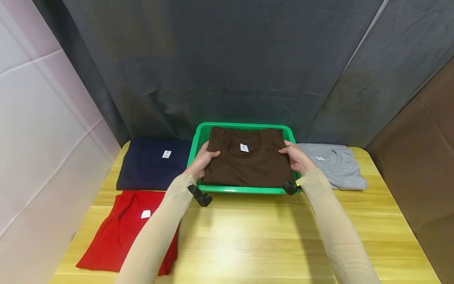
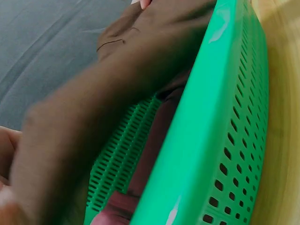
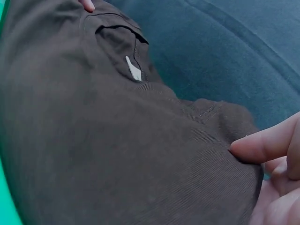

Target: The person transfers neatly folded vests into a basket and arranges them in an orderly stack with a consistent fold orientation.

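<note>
A folded brown T-shirt (image 1: 248, 169) with a white neck label (image 1: 244, 147) spans the green basket (image 1: 244, 190). My left hand (image 1: 203, 159) grips its left side, thumb on top. On the opposite side, my right hand (image 1: 297, 157) pinches the shirt's edge between thumb and fingers. The right wrist view shows the thumb (image 3: 262, 143) pressing into the brown cloth. In the left wrist view the shirt's near edge is raised above the basket floor (image 2: 122, 154), and a dark maroon cloth (image 2: 152, 145) lies inside, beneath it.
Left of the basket lies a folded navy shirt (image 1: 149, 169), with a red shirt (image 1: 124, 228) in front of it, partly under my left forearm. A grey shirt (image 1: 340, 165) lies to the right. Behind the wooden table (image 1: 241, 236) hangs a dark grey curtain (image 1: 227, 71).
</note>
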`<move>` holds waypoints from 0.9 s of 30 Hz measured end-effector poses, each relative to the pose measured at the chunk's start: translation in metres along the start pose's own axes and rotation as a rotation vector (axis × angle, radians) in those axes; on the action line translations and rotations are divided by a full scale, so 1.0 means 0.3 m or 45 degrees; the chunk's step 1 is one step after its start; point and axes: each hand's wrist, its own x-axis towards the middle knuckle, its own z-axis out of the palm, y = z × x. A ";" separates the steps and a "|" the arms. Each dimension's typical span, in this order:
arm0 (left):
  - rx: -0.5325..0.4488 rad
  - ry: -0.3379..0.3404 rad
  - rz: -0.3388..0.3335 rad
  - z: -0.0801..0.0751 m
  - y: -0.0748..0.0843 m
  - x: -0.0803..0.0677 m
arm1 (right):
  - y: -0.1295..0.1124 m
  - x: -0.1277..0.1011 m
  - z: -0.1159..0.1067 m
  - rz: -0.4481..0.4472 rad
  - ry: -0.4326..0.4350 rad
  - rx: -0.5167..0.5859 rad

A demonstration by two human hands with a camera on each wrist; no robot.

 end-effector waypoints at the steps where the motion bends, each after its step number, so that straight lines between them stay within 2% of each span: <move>1: 0.003 0.005 -0.004 0.001 -0.002 0.002 | 0.001 0.003 0.001 0.002 0.006 0.002; 10: 0.056 0.027 -0.032 0.023 -0.006 -0.004 | 0.022 0.021 -0.001 0.001 -0.002 0.000; 19: 0.032 0.066 -0.058 0.030 -0.017 0.005 | 0.039 0.036 0.006 0.026 -0.035 -0.013; 27: 0.056 0.109 -0.023 0.047 -0.036 0.021 | 0.058 0.057 0.011 0.091 0.004 -0.054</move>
